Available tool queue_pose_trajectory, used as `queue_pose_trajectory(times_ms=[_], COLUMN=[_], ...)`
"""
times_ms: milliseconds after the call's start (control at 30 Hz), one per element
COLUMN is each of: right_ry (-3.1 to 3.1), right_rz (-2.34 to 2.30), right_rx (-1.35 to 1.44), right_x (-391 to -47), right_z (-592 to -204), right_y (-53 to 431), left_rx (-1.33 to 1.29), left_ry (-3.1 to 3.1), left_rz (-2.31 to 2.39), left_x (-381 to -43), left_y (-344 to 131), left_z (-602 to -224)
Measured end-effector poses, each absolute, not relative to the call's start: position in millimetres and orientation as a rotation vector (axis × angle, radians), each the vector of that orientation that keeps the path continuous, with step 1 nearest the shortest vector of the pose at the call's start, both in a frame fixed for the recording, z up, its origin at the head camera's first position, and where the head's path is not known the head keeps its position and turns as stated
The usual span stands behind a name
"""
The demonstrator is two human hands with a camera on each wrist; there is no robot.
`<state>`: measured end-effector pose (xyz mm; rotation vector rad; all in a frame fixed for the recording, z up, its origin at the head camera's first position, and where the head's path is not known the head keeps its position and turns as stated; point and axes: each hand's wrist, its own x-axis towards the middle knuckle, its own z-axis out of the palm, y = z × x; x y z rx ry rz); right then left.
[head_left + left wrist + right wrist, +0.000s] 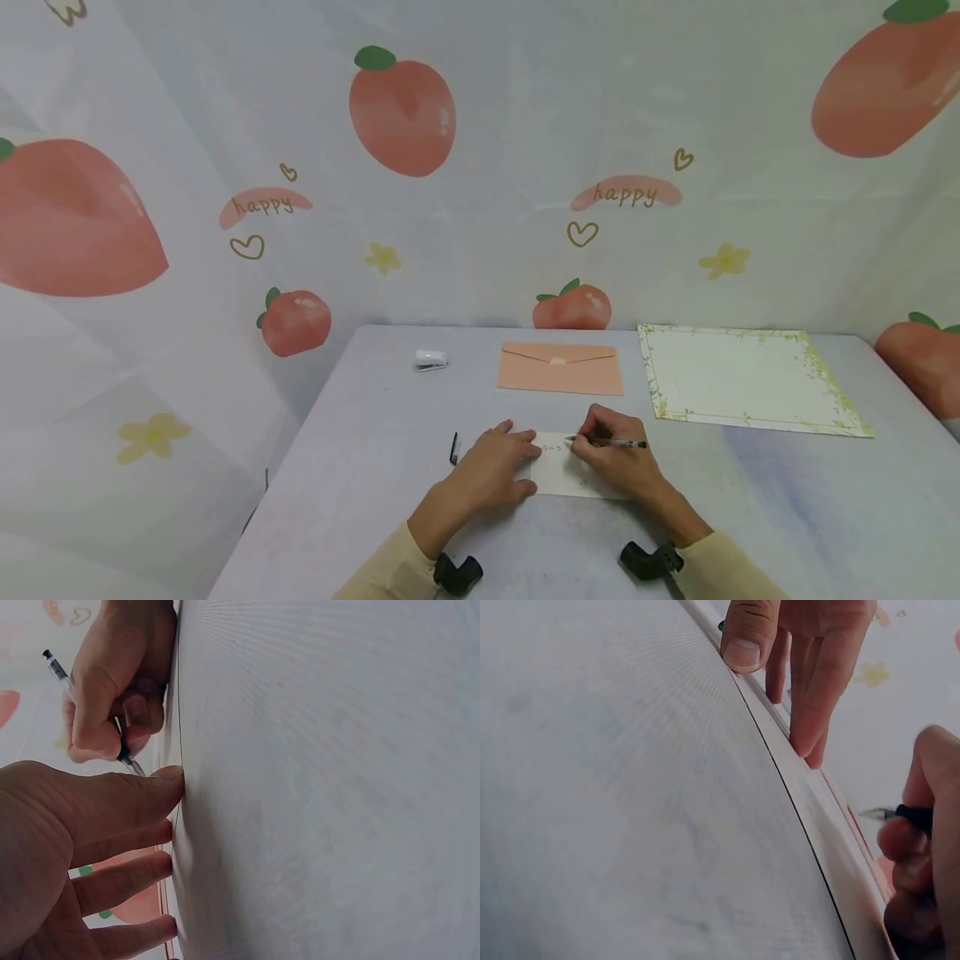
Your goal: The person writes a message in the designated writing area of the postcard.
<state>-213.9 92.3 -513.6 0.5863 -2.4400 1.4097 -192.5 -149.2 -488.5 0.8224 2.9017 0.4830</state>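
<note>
A small white sheet of paper [562,479] lies on the table before me, with a short line of handwriting near its top left. My right hand [618,458] pinches a pen [626,443], its tip close to the writing. In the right wrist view the dark grip and clear tip of the pen [885,814] show beyond the curled fingers. With fingers spread, my left hand [495,467] rests on the left edge of the sheet; the left wrist view shows its thumb and fingertips [169,776] against the paper. A black pen cap [454,448] lies left of that hand.
An orange envelope [558,379] lies beyond the sheet. Behind and left of it sits a small white stapler [431,360]. To the back right is a large cream sheet [727,375] with a floral border. A peach-printed curtain [480,208] hangs behind the table [360,492].
</note>
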Motion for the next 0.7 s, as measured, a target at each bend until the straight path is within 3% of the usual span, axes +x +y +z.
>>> queue_pose_trajectory(times_ms=[167, 700], right_ry=[-2.469, -2.495], right_rz=[1.459, 1.412], right_rx=[0.584, 0.712], right_x=[-214, -214], right_z=[-513, -513], right_y=[96, 96], left_rx=[0.832, 0.754], left_ry=[2.899, 2.887], left_rz=[0.502, 0.412], left_x=[-197, -178], left_y=[-152, -143], left_z=[-499, -459])
